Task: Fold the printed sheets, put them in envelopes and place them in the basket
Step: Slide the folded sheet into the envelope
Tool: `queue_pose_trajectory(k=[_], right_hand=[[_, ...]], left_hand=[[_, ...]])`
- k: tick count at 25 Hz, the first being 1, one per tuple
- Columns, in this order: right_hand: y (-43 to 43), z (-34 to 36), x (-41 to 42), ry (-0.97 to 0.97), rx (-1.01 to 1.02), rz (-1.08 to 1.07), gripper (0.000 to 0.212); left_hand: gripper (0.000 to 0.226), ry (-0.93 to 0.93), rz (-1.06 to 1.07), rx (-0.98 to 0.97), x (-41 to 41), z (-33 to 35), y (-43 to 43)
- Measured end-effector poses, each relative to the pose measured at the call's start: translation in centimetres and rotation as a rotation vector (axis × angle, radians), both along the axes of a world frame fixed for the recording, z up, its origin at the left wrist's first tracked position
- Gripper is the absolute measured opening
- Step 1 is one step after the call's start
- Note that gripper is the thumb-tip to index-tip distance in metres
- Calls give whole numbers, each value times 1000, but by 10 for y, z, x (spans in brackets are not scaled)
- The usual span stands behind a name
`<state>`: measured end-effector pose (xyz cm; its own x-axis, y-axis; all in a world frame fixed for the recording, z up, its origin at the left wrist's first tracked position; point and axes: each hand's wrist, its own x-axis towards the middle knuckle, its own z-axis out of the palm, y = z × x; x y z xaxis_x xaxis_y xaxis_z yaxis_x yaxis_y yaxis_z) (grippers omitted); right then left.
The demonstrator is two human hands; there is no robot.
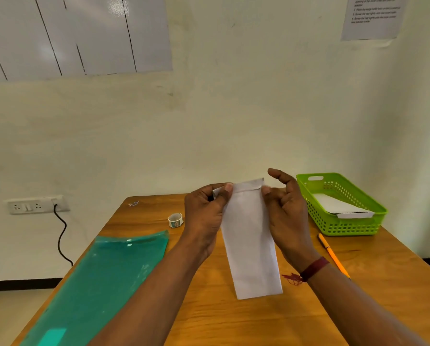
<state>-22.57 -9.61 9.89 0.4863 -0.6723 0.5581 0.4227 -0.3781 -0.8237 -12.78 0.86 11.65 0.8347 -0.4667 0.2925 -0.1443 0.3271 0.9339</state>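
Observation:
I hold a long white envelope (250, 242) upright above the wooden table (233, 320), its folded flap at the top. My left hand (206, 216) pinches the top left corner with thumb and fingers. My right hand (287, 218) pinches the top right edge, its index finger raised. A green plastic basket (316, 211) stands at the table's far right with a white envelope (343, 208) lying inside it. No printed sheet is visible; the held envelope's contents are hidden.
A teal plastic folder (104, 283) lies along the table's left side. A small roll of stickers (175, 220) sits beyond it near the middle. An orange pencil (332, 254) lies in front of the basket. A wall socket with a black cable (61, 236) is at the left.

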Motion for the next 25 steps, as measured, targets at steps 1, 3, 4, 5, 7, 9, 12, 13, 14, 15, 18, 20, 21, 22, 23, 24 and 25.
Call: queue_pose_trajectory(k=[1,3,4,5,7,9,12,13,14,15,18,20,21,22,23,24,25], right_hand=[[0,-7,-5,40,-8,27,38],[1,-26,-16,180,-22,70,46],[1,-35,-21,260,-28,78,47],[1,-43,-27,327,-31,82,47],[-2,-57,-35,400,-40,95,41],[-9,-66,-40,439,-77,88,32],[-23,-72,-44,473,-164,0,24],[-28,-72,-44,483,-214,-48,22],[-31,-72,-45,490,-271,-98,21],[-32,-72,-45,490,-328,-146,21],[-30,-80,-41,442,-493,-241,27],[-29,-93,-39,426,-587,-262,32],[-28,-101,-38,425,-611,-269,34],[-27,-109,-38,426,-630,-273,36],[-24,-118,-37,435,-642,-269,38],[-20,-127,-36,457,-648,-256,39],[-16,-134,-36,493,-652,-239,39]], left_hand=[[9,42,-2,-39,1,2,1],[12,117,-19,-125,5,3,3],[15,151,-38,-168,6,3,4],[19,185,-62,-208,8,2,5],[22,243,-122,-262,8,-3,8],[20,268,-187,-252,10,-9,12],[15,191,-226,-98,20,-21,21],[12,170,-212,-36,23,-26,25],[14,165,-190,21,26,-31,29],[19,174,-171,76,29,-36,32],[17,208,-158,238,38,-54,45],[17,250,-180,342,44,-67,53],[19,302,-206,371,46,-73,56],[21,364,-230,386,47,-79,59],[22,418,-238,397,48,-86,61],[24,457,-228,414,49,-92,64],[25,484,-208,431,51,-99,65]])
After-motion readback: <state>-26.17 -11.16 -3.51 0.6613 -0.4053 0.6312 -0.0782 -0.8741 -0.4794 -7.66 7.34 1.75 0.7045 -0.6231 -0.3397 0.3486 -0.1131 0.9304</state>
